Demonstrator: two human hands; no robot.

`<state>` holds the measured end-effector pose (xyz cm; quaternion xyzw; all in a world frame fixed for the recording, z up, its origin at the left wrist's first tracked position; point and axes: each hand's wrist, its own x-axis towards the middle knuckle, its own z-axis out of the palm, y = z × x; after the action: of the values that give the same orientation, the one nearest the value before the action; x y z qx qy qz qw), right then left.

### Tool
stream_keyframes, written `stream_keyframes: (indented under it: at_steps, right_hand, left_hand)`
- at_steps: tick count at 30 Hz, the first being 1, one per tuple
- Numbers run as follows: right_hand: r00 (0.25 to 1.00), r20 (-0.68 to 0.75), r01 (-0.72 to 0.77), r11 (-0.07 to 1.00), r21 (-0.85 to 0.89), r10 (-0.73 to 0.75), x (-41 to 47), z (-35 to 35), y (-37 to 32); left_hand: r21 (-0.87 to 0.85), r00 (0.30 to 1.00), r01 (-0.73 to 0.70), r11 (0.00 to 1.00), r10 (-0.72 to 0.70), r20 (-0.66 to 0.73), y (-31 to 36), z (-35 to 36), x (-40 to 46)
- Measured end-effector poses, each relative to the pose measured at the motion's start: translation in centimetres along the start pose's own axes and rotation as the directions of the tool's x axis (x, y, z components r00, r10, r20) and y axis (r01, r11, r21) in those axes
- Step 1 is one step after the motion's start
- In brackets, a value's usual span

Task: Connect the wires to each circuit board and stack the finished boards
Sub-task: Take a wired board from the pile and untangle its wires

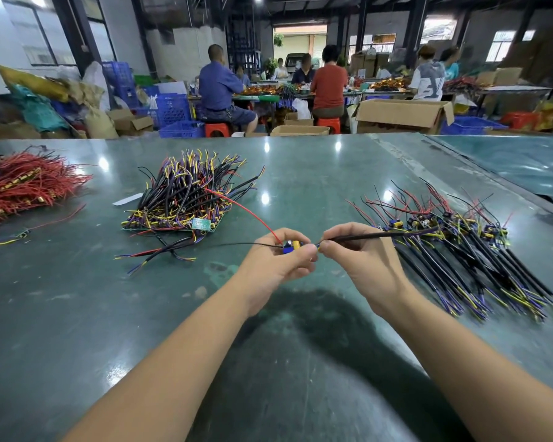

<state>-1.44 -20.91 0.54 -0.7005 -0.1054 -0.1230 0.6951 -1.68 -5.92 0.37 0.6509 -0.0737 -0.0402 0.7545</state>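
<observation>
Head view, left to right:
red pile [23, 186]: far left, idle
board stack [176, 215]: loose wires near it could snag
left hand [278, 260]: curled round small board [291, 245], over table centre
right hand [358, 260]: pinching black cable [380, 235] at board edge
risk: lead misses its pad, or a tug pulls it out
finished row [460, 244]: right; careless drop tangles it

Lying on the counter [300, 173]: three wire heaps, namely one red pile [23, 183], one stack of wired boards [186, 199], one fanned row of finished boards [466, 247]. Working: two hands [281, 253], holding one board [291, 246] and one black cable [380, 235].
</observation>
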Motion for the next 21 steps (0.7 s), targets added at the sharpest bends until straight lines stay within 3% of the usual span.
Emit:
stream_keyframes:
  at_steps: [2, 3, 5, 7, 9, 14, 21]
  right_hand:
    - [0.998, -0.016, -0.058, 0.996, 0.066, 0.059, 0.0, 0.0, -0.1]
    - [0.992, -0.017, -0.117, 0.975, 0.187, 0.122, 0.0, 0.1, 0.0]
    - [0.964, 0.024, -0.242, 0.838, 0.489, 0.265, 0.1, 0.4, -0.1]
    - [0.937, 0.058, -0.301, 0.716, 0.630, 0.343, 0.2, 0.5, 0.0]
    - [0.927, 0.083, -0.329, 0.686, 0.649, 0.366, 0.4, 0.4, -0.1]
    - [0.907, 0.166, -0.417, 0.774, 0.476, 0.387, 0.4, -0.5, -0.5]
    - [0.824, 0.318, -0.563, 0.606, 0.562, 0.470, 0.3, -1.4, -1.2]
  left_hand:
    - [-0.047, 0.999, -0.031, 0.998, 0.031, -0.008, 0.1, -0.1, -0.1]
    - [-0.083, 0.999, -0.040, 0.996, 0.040, -0.008, 0.3, -0.1, -0.1]
    - [-0.122, 0.999, -0.048, 0.991, 0.048, 0.000, 0.6, -0.2, 0.0]
    - [-0.130, 0.998, -0.054, 0.990, 0.055, 0.004, 0.7, -0.1, 0.1]
    - [-0.126, 0.998, -0.057, 0.990, 0.056, -0.006, 0.7, 0.0, 0.2]
    - [-0.054, 1.000, -0.015, 0.998, 0.015, 0.017, 0.6, -0.7, 0.2]
    - [0.018, 0.987, -0.111, 0.994, 0.108, 0.119, 1.3, -1.6, -0.1]
